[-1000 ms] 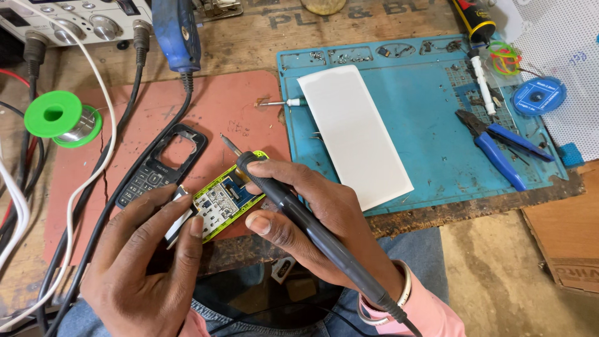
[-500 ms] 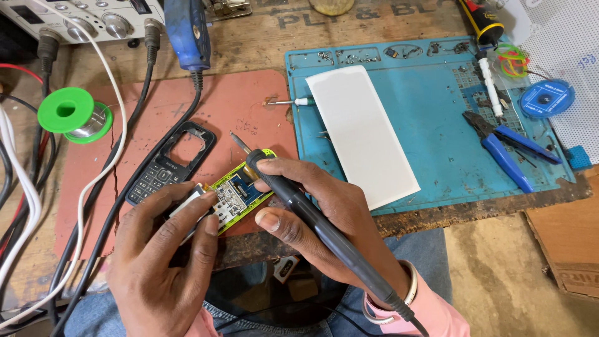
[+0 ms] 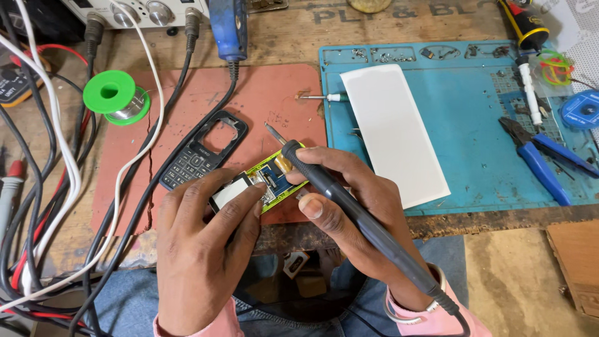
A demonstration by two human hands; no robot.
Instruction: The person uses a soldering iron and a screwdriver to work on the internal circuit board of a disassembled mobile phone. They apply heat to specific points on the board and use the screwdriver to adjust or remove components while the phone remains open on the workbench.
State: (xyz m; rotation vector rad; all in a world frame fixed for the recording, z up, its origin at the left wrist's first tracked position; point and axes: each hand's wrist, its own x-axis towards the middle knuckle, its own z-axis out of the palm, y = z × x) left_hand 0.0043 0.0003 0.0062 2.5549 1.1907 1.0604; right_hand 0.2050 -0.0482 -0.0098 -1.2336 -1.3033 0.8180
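Left hand (image 3: 206,249) clamped on a small green circuit board (image 3: 265,181), fingers pinning its white end over the near edge of the red mat (image 3: 262,93). Right hand (image 3: 349,212) closed around a dark soldering iron (image 3: 331,187), tip raised just past the board's far end, not touching it. Likely trouble: a slip of the hot tip onto the left fingertips, close beside the work. Possibly also a scorched mat or a singed phone front cover (image 3: 203,150), lying just beside the board. Trailing iron cord near the lap, apt to tug the grip off line. Solder spool (image 3: 115,95) well apart, awkward to reach with both hands busy.
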